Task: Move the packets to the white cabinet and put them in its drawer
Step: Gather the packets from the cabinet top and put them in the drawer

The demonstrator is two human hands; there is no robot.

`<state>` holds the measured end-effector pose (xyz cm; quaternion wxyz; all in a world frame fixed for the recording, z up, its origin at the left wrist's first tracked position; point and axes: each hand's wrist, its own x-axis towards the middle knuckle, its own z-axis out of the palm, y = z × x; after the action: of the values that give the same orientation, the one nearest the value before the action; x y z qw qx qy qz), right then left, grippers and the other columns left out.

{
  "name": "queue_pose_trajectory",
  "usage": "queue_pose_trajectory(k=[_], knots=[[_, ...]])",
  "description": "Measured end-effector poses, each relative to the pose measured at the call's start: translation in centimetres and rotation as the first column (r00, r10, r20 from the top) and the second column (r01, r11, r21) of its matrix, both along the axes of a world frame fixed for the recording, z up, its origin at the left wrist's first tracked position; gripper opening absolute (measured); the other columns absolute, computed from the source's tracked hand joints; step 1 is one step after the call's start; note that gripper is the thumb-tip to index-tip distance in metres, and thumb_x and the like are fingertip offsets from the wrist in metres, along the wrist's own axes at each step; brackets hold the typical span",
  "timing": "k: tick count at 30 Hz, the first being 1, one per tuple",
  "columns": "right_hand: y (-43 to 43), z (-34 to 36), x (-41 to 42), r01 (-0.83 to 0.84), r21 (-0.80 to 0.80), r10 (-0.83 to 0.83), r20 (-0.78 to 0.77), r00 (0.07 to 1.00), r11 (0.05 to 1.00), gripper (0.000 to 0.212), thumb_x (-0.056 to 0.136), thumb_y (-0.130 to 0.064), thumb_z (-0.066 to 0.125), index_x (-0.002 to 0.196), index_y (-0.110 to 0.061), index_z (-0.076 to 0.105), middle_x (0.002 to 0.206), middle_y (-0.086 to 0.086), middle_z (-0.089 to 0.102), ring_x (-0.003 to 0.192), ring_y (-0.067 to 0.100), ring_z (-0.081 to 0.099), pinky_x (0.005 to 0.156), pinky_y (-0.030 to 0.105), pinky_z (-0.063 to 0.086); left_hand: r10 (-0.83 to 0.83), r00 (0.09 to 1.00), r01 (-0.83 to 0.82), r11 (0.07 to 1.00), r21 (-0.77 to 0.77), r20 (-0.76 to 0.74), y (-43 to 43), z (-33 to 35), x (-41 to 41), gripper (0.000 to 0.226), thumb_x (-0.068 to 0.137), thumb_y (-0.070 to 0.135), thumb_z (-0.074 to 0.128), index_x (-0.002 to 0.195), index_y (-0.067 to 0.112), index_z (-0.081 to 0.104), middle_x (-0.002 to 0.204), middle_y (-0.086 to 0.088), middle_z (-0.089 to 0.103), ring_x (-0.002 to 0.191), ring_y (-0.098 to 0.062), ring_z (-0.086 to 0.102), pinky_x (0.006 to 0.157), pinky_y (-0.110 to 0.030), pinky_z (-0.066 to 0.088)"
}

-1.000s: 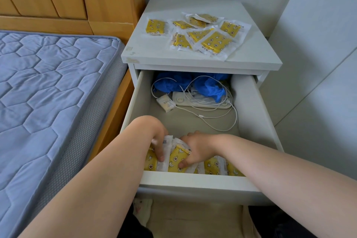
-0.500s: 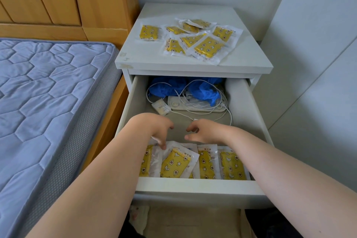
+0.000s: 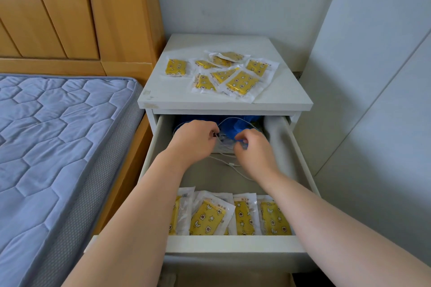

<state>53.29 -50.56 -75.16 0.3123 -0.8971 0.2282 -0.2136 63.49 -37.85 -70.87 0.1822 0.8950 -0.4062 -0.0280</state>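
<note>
Yellow packets in clear wrappers lie in a row at the front of the open drawer of the white cabinet, their long axes running front to back, one tilted a little to the right. Scattered packets lie on the cabinet's top surface, pointing many ways. At the drawer's back, over white cable and blue material, the left hand and right hand have curled fingers; whether they grip anything cannot be told.
</note>
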Motion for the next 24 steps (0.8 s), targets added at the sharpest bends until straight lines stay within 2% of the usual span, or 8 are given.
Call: queue_pose_trajectory(k=[5, 8, 11, 14, 16, 19, 22, 24], knots=[[0.2, 1.6, -0.1, 0.058, 0.02, -0.061, 0.184, 0.981, 0.998, 0.022, 0.086, -0.006, 0.055, 0.106, -0.01, 0.063, 0.11, -0.002, 0.056, 0.107, 0.014, 0.049, 0.087, 0.021, 0.039, 0.055, 0.994, -0.036, 0.978, -0.206, 0.091, -0.2, 1.7, 0.4, 0.028, 0.095, 0.012, 0.046, 0.115, 0.016, 0.066, 0.114, -0.001, 0.065, 0.102, -0.02, 0.058, 0.084, -0.03, 0.048], [0.3, 3.2, 0.3, 0.026, -0.032, -0.017, 0.245, 0.969, 0.999, 0.026, 0.085, -0.004, 0.057, 0.11, -0.009, 0.061, 0.113, -0.004, 0.053, 0.111, 0.012, 0.046, 0.092, 0.017, 0.033, 0.059, 0.993, -0.023, 0.949, -0.315, 0.105, -0.1, 2.2, 1.0, 0.03, 0.091, 0.006, 0.051, 0.115, 0.014, 0.066, 0.116, 0.0, 0.061, 0.112, -0.017, 0.049, 0.086, -0.023, 0.04], [-0.5, 5.1, 1.3, 0.033, -0.124, -0.001, 0.254, 0.967, 0.992, 0.031, 0.085, -0.006, 0.057, 0.116, -0.009, 0.058, 0.123, 0.0, 0.05, 0.119, 0.014, 0.042, 0.099, 0.018, 0.031, 0.083, 0.99, -0.039, 0.942, -0.334, 0.118, 0.0, 2.5, 1.7, 0.04, 0.089, 0.007, 0.056, 0.128, 0.016, 0.058, 0.134, -0.003, 0.051, 0.129, -0.02, 0.035, 0.102, -0.027, 0.032], [-1.8, 6.7, 2.8, 0.012, -0.172, 0.012, 0.134, 0.991, 0.985, 0.042, 0.088, -0.013, 0.056, 0.129, -0.01, 0.049, 0.139, 0.003, 0.041, 0.133, 0.018, 0.032, 0.108, 0.023, 0.024, 0.111, 0.985, -0.077, 0.968, -0.24, 0.13, 0.0, 2.6, 2.1, 0.057, 0.091, 0.016, 0.056, 0.144, 0.021, 0.039, 0.154, -0.004, 0.029, 0.144, -0.025, 0.013, 0.118, -0.041, 0.016], [-2.6, 7.3, 3.7, -0.036, -0.208, 0.033, -0.016, 0.999, 0.977, 0.058, 0.09, -0.022, 0.056, 0.143, -0.012, 0.035, 0.154, 0.006, 0.023, 0.144, 0.022, 0.016, 0.117, 0.034, 0.016, 0.135, 0.984, -0.116, 0.981, -0.158, 0.115, -0.1, 2.7, 2.3, 0.065, 0.094, 0.027, 0.053, 0.151, 0.026, 0.022, 0.16, -0.001, 0.013, 0.148, -0.025, 0.0, 0.119, -0.046, 0.006], [-3.9, 7.6, 4.5, -0.115, -0.287, 0.041, -0.251, 0.967, 0.951, 0.078, 0.09, -0.039, 0.056, 0.152, -0.02, 0.011, 0.161, 0.005, 0.001, 0.147, 0.025, -0.001, 0.119, 0.046, 0.005, 0.157, 0.986, -0.154, 0.986, -0.059, 0.048, -0.2, 2.6, 2.7, 0.072, 0.097, 0.042, 0.046, 0.153, 0.03, 0.004, 0.162, 0.003, 0.0, 0.148, -0.025, -0.01, 0.118, -0.048, 0.0], [-4.7, 7.1, 4.6, -0.16, -0.34, 0.04, -0.333, 0.942, 0.927, 0.086, 0.088, -0.049, 0.055, 0.152, -0.022, 0.005, 0.16, 0.006, 0.004, 0.147, 0.026, 0.004, 0.119, 0.049, 0.004, 0.16, 0.986, -0.161, 0.987, 0.008, 0.042, -0.3, 2.2, 3.0, 0.074, 0.096, 0.046, 0.046, 0.153, 0.031, 0.001, 0.162, 0.004, -0.001, 0.148, -0.026, -0.011, 0.117, -0.048, -0.003], [-4.8, 6.8, 4.5, -0.163, -0.397, 0.034, -0.313, 0.949, 0.903, 0.084, 0.088, -0.047, 0.057, 0.152, -0.019, 0.011, 0.159, 0.004, 0.014, 0.145, 0.025, 0.014, 0.118, 0.048, 0.012, 0.153, 0.987, -0.154, 0.988, 0.03, 0.047, -0.2, 1.9, 3.2, 0.074, 0.096, 0.046, 0.047, 0.153, 0.031, 0.001, 0.162, 0.004, 0.0, 0.148, -0.026, -0.01, 0.117, -0.049, -0.004]])
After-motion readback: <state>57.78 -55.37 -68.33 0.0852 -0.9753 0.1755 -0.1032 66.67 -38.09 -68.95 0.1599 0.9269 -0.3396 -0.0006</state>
